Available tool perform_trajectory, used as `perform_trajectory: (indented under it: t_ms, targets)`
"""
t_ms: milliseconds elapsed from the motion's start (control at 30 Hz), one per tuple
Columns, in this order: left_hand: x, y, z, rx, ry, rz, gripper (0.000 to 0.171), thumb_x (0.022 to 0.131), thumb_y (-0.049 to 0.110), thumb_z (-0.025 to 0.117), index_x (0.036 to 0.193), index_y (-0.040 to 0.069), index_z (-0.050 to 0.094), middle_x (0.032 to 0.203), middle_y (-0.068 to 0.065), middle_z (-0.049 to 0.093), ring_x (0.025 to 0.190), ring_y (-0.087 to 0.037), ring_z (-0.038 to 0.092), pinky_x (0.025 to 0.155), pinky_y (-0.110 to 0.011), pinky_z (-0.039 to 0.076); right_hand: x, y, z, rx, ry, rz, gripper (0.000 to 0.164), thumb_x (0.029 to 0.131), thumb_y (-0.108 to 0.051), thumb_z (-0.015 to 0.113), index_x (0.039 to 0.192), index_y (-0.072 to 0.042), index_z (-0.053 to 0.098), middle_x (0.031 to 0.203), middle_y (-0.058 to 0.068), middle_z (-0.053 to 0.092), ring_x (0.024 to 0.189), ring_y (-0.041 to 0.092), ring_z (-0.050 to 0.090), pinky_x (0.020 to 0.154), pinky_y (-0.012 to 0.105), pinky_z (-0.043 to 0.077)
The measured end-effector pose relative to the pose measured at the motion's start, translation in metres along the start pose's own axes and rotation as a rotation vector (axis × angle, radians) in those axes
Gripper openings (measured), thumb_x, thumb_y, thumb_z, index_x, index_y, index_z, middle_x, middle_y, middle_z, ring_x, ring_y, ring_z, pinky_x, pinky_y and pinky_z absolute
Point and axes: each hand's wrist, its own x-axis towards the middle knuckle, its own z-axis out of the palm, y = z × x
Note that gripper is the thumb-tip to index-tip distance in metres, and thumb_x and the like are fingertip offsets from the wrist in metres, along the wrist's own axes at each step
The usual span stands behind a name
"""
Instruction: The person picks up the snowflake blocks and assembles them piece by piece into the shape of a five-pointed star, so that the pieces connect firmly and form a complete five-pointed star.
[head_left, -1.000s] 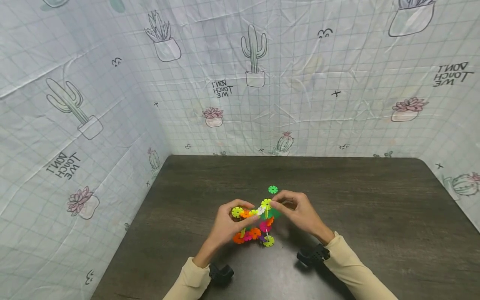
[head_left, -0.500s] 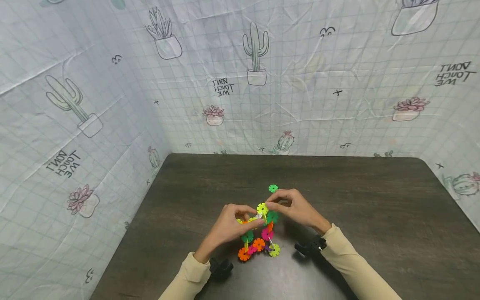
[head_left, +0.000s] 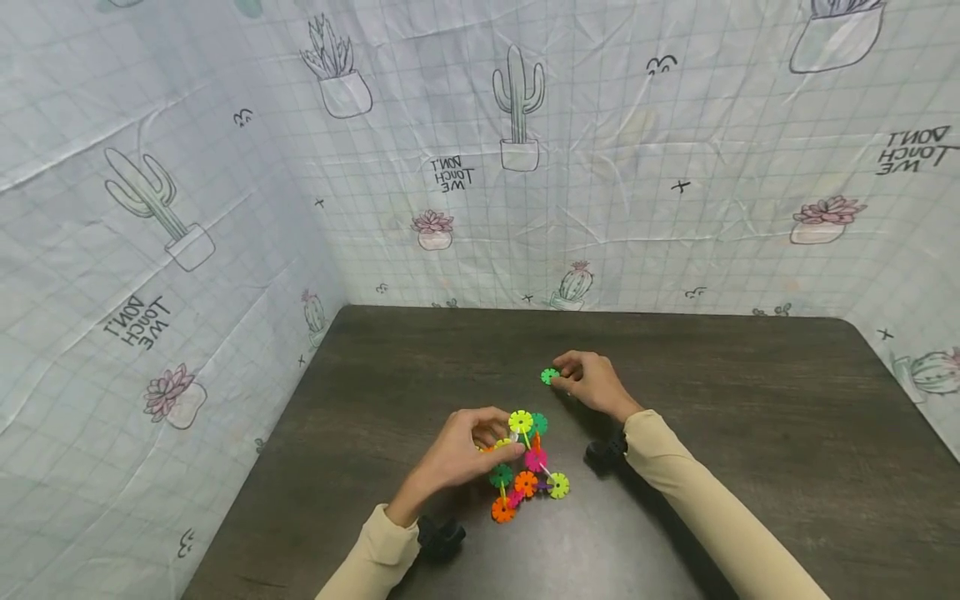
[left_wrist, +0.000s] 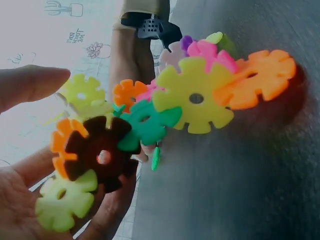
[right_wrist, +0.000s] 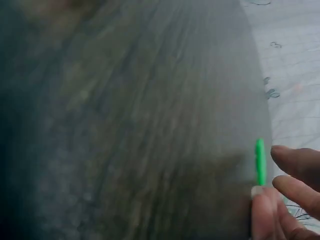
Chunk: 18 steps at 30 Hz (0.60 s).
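Observation:
In the head view my left hand holds a chain of flower-shaped interlocking discs in yellow, orange, pink, green and white. A yellow disc stands at its top beside the thumb. The left wrist view shows the chain's dark, backlit disc, green disc and large yellow disc close up. Farther back, my right hand is at a loose green notched disc. The right wrist view has this disc edge-on: the thumb meets its lower end, and a gap shows between it and the index finger.
The dark wood-grain table extends around both hands. Behind and to the sides hangs a pale cloth printed with cacti. Black wrist mounts sit below the sleeves.
My right hand has let go of the chain's top yellow disc and moved back to the loose green disc. The left hand keeps hold of the chain, whose lower part has swung slightly right.

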Motion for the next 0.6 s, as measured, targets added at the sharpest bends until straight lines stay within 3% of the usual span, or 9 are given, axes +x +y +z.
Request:
perform_trajectory:
  t_ms: [100,233,467,600]
  targets:
    - [0.001,0.002,0.000,0.019,-0.009,0.021,0.041,0.092,0.042,0.078,0.121,0.014,0.074,0.103,0.002,0.075,0.084,-0.005,0.067,0.079,-0.024,0.058,0.003,0.001,0.001,-0.034,-0.012,-0.028,0.034,0.094,-0.013,0.078,0.122,0.006,0.071,0.103,0.023,0.071,0.087,0.030,0.072,0.068,0.035,0.061]
    - [0.002,0.005,0.001,0.029,0.004,0.070,0.030,0.092,0.042,0.080,0.110,0.019,0.076,0.098,0.006,0.073,0.082,-0.006,0.065,0.076,-0.025,0.057,0.004,0.000,0.000,-0.055,-0.003,-0.042,0.027,0.090,-0.012,0.082,0.110,0.004,0.074,0.097,0.021,0.071,0.083,0.028,0.070,0.070,0.038,0.060]
    - [0.001,0.011,0.001,0.010,0.021,0.141,0.025,0.091,0.038,0.082,0.110,0.024,0.077,0.101,0.008,0.075,0.089,-0.004,0.068,0.083,-0.025,0.059,-0.003,-0.001,-0.004,-0.014,-0.019,-0.003,0.024,0.085,-0.009,0.086,0.101,0.002,0.072,0.092,0.017,0.070,0.080,0.021,0.069,0.068,0.028,0.056]
    - [0.000,0.012,0.001,0.003,0.017,0.138,0.027,0.091,0.039,0.082,0.112,0.024,0.077,0.106,0.009,0.076,0.090,-0.003,0.070,0.084,-0.025,0.060,-0.014,-0.001,-0.006,0.009,-0.037,-0.001,0.026,0.085,-0.007,0.086,0.103,0.001,0.070,0.091,0.015,0.069,0.078,0.017,0.067,0.068,0.025,0.054]
